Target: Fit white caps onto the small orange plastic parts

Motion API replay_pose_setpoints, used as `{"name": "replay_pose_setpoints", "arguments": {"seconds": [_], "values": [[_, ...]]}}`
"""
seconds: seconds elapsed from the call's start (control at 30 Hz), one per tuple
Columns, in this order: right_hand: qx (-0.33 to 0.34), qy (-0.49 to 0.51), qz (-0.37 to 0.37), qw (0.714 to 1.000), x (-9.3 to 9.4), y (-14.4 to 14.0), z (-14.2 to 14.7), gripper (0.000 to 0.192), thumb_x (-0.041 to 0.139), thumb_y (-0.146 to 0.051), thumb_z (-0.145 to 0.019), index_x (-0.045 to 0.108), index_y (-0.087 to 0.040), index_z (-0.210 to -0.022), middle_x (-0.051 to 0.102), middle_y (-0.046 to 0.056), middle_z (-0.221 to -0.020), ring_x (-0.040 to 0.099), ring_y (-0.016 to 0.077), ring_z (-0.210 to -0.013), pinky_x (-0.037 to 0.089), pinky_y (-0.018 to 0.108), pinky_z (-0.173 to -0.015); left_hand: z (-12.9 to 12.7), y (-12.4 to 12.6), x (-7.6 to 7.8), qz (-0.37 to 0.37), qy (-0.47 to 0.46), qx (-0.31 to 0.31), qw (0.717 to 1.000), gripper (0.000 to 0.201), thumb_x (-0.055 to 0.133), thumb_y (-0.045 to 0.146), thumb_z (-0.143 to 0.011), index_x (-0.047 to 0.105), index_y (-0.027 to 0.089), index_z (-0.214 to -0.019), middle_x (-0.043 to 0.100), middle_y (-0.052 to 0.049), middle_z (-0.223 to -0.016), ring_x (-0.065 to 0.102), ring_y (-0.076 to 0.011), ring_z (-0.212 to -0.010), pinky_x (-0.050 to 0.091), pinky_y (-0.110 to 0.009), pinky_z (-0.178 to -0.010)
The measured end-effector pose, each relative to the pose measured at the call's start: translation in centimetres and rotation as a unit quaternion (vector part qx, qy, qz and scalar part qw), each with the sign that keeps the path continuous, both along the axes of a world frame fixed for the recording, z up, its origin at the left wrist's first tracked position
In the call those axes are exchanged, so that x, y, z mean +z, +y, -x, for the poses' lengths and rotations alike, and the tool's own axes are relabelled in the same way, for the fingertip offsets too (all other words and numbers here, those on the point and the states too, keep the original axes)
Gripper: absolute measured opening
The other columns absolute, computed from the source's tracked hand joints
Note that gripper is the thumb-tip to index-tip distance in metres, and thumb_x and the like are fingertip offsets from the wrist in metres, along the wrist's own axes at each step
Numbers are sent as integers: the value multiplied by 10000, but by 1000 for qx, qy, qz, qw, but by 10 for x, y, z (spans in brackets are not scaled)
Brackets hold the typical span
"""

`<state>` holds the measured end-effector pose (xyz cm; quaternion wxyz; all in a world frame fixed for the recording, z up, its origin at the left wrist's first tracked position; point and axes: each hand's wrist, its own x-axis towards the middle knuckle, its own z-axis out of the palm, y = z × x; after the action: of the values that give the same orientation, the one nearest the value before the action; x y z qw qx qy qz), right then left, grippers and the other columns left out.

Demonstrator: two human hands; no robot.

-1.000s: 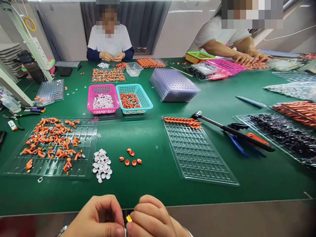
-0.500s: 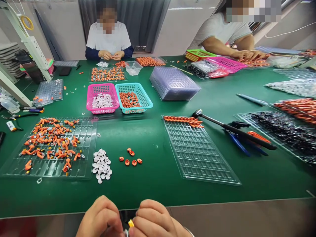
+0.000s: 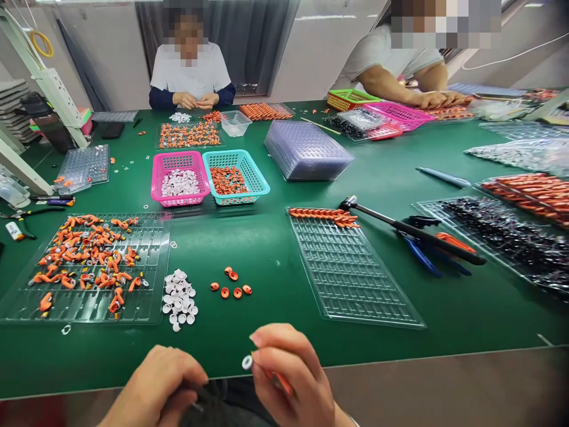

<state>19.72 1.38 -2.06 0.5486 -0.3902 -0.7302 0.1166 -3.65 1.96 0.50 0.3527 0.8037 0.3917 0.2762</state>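
Glossy clear plastic tray (image 3: 355,279), smooth tabletop (image 3: 231,237)

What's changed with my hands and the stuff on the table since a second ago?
Your hands have parted: your right hand has risen, gripping an orange piece whose white ringed end now shows; your left hand has drawn away leftward. The white caps, loose orange caps and hammer stayed put.

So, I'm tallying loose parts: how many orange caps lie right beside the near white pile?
6 orange caps: two behind, one left, two front, one right; none looks hidden.
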Motion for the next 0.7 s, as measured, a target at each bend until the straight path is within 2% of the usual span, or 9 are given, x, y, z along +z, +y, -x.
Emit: {"name": "replay_pose_setpoints", "arguments": {"seconds": [0.07,0.17,0.23,0.33,0.5,0.63,0.7], "values": [[-6,42,59,997,-1,2,2,207,514,-38,-869,571,-215,-962,670,90,-925,678,201,-836,593,301,-669,5,16,-3,-60,68,42,995,324,548,80,-902,618,299,-1130,738,1,-941,666,-187,-848,500,-270,-768],[21,81,135,987,-2,5,7,168,509,-61,-882,553,-222,-909,687,43,-813,673,160,-699,561,246,-598,2,40,-7,-154,129,109,974,163,569,154,-921,691,247,-976,736,-16,-885,659,-205,-801,482,-314,-735],[13,73,162,984,-2,6,8,132,517,-99,-886,554,-218,-842,643,5,-699,611,133,-573,514,223,-523,-5,52,-10,-183,157,125,962,170,551,191,-936,715,225,-904,724,-25,-836,646,-209,-763,467,-326,-703],[-11,63,192,979,-2,7,8,134,524,-146,-882,553,-211,-768,563,-27,-613,509,111,-483,437,211,-450,-14,61,-12,-191,176,128,957,193,554,190,-928,739,229,-888,707,-30,-825,622,-218,-759,446,-343,-700],[-1,93,259,961,-3,8,6,149,522,-190,-877,550,-207,-732,532,-29,-615,485,115,-500,422,211,-461,-21,66,-12,-185,196,119,956,206,575,137,-883,747,233,-823,672,-34,-784,590,-225,-702,425,-353,-650],[21,92,306,947,-2,7,8,138,526,-206,-863,547,-201,-726,511,-34,-620,463,113,-510,403,215,-476,-26,61,-8,-173,166,114,964,184,549,135,-890,701,211,-822,701,-42,-831,649,-225,-761,502,-352,-702],[31,90,329,940,0,7,10,139,515,-216,-864,542,-199,-728,504,-34,-621,461,114,-516,397,218,-483,-28,54,-6,-162,138,114,970,141,543,151,-908,670,199,-870,727,-28,-830,689,-192,-757,541,-293,-699]]}}
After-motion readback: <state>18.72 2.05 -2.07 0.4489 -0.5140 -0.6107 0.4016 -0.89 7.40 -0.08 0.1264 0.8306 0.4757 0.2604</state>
